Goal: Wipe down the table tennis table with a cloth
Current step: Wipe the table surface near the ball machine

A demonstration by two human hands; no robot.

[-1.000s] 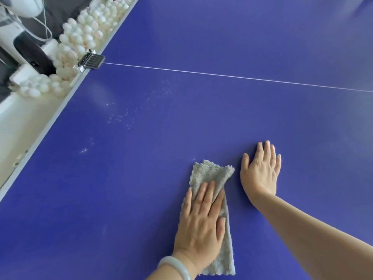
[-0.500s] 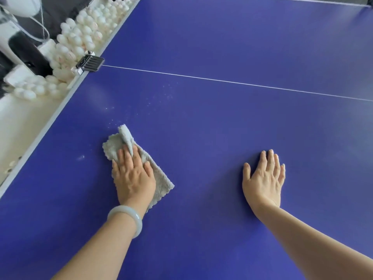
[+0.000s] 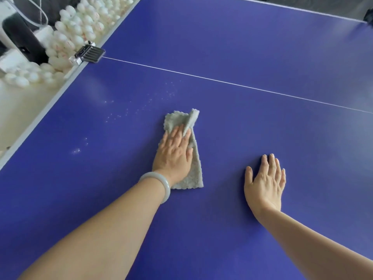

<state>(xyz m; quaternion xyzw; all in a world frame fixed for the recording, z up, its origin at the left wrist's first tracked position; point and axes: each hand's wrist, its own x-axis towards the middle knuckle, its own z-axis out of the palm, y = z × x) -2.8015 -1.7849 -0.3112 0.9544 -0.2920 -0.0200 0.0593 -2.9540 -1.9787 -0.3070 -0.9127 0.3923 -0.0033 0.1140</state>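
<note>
Two hands flat on the blue table tennis tabletop [image 3: 252, 57]. Left hand [image 3: 174, 153], pale bangle [image 3: 159, 185] at the wrist, presses palm-down, fingers extended, on a folded grey fluffy cloth [image 3: 192, 172], nothing gripped. Right hand [image 3: 265, 182] lies spread and bare, right of the cloth. White specks [image 3: 141, 108] sit left of the cloth; thin white line [image 3: 232, 83] beyond it.

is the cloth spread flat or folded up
Partly folded: the cloth lies as a narrow strip under the left hand, its far corner curled up over the fingers.
</note>
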